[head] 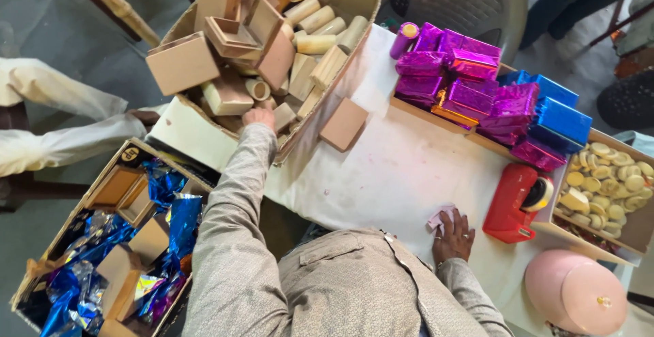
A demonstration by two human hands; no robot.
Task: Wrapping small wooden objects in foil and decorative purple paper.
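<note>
- The left hand (259, 117) had reached into the big cardboard box (354, 0) of bare wooden boxes and tubes, fingers curled down among the pieces; whether it had closed on one could not be told.
- The right hand (453, 236) lay flat on the white counter (395, 173), fingers spread, touching a small pink scrap (438, 218) at its fingertips.
- One bare wooden box (344, 124) sat alone on the counter just beside the cardboard box, not yet wrapped.
- A stack of boxes wrapped in magenta foil (470, 82) and several in blue foil (558, 109) stood at the far side of the counter, so a good share of the wrapping looked done.
- The many unwrapped pieces in the cardboard box suggested much work was left.
- A red tape dispenser (516, 201) stood near the right hand, with a tray of small pale discs (610, 180) beyond it.
- A lower box (116, 242) at the left held plain boxes mixed with blue foil.
</note>
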